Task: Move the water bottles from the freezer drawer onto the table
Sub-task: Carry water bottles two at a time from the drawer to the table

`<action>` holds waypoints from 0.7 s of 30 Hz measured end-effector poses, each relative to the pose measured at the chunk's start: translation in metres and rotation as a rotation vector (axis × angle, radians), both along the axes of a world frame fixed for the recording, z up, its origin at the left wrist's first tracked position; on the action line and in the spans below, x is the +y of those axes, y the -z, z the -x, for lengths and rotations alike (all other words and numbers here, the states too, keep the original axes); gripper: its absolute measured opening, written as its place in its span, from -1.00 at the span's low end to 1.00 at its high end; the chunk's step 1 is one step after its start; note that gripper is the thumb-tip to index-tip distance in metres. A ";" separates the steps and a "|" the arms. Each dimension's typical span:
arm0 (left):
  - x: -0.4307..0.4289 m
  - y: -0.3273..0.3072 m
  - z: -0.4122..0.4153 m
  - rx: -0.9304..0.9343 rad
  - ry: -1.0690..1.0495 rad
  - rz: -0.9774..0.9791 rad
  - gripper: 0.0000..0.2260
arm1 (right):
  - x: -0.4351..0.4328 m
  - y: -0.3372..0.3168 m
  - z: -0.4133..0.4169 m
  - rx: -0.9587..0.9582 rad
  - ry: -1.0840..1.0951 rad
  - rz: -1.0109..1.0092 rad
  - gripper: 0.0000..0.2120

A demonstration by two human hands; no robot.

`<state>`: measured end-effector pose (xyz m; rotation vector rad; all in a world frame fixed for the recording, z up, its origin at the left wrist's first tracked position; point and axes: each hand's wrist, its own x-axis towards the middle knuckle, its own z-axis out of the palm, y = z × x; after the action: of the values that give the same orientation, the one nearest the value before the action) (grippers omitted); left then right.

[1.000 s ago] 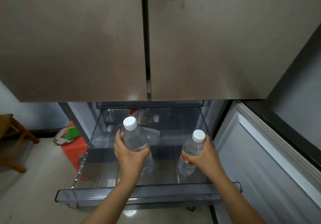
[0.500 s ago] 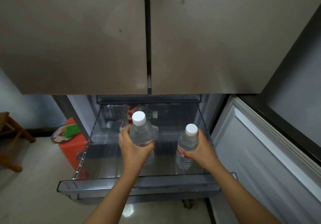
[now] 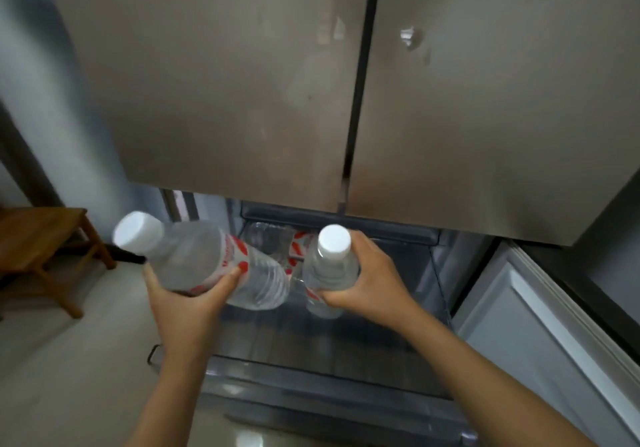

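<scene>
With the left hand (image 3: 183, 302), gripping a clear water bottle (image 3: 207, 259), fingers curled under it and thumb pressed on the red and white label. Lying tilted across that hand, with its white cap (image 3: 136, 231) up and to the left and its bottom end over the freezer drawer (image 3: 311, 377). With the right hand (image 3: 374, 280), gripping a second water bottle (image 3: 329, 270), fingers wrapped round its side from the right. Standing almost upright there, with a white lid (image 3: 334, 242) on top, just beside the bottom end of the other one; touching or not, cannot tell. Both held up in the air above the open drawer, not resting on it. Farther back in the drawer, more bottles (image 3: 270, 238) lying down with red labels, partly hidden behind the two held ones. Above all this, two big grey fridge doors (image 3: 242, 82), closed, with a dark gap between them. On the right, an open white door panel (image 3: 536, 342). On the left, a little wooden stool (image 3: 38, 238) on the pale floor (image 3: 69, 360), well apart from both hands.
</scene>
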<state>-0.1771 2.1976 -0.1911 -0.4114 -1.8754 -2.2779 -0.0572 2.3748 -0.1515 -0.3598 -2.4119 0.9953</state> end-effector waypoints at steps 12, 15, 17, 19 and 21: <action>-0.173 -0.012 -0.017 -0.073 -0.672 -0.004 -0.24 | -0.111 -0.046 0.115 0.075 -0.703 0.170 -0.34; -0.207 -0.001 -0.041 -0.129 -0.831 0.065 -0.29 | -0.146 -0.032 0.132 -0.002 -0.863 0.164 -0.37; -0.222 0.005 -0.061 -0.136 -0.946 0.065 -0.36 | -0.169 -0.022 0.136 -0.056 -0.962 0.146 -0.37; -0.235 0.011 -0.088 -0.141 -1.059 0.065 -0.38 | -0.190 -0.011 0.134 -0.105 -1.065 0.126 -0.37; -0.242 0.019 -0.111 -0.169 -1.106 0.069 -0.38 | -0.204 -0.002 0.131 -0.137 -1.125 0.109 -0.37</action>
<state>-0.0659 1.9551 -0.2104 0.6814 -1.5961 -1.4915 -0.1882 2.1704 -0.1493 1.0496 -2.6395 1.5518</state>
